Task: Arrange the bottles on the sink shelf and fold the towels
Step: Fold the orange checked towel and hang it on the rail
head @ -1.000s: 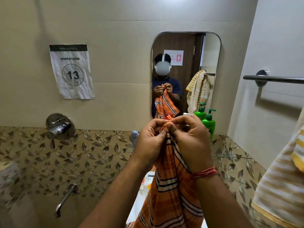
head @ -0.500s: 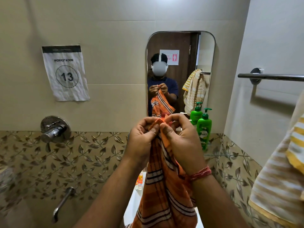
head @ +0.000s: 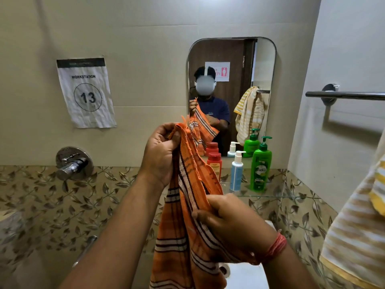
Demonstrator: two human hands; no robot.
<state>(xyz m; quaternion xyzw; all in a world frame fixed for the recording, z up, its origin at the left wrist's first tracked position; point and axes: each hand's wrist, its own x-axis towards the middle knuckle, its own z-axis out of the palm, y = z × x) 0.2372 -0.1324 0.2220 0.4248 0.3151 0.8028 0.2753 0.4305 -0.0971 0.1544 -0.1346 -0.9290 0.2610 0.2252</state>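
1. The left hand [head: 160, 155] pinches the top corner of the orange striped cotton towel [head: 187, 226], held up over the sink; the right hand [head: 227, 222] grips its edge lower down.
2. That towel hangs loose, not yet folded.
3. The yellow striped towel [head: 358, 236] on the right looks untouched.
4. The green pump bottle [head: 260, 163], white pump bottle [head: 236, 172] and red-capped bottle [head: 214, 163] already stand together on the glass shelf [head: 270, 195].
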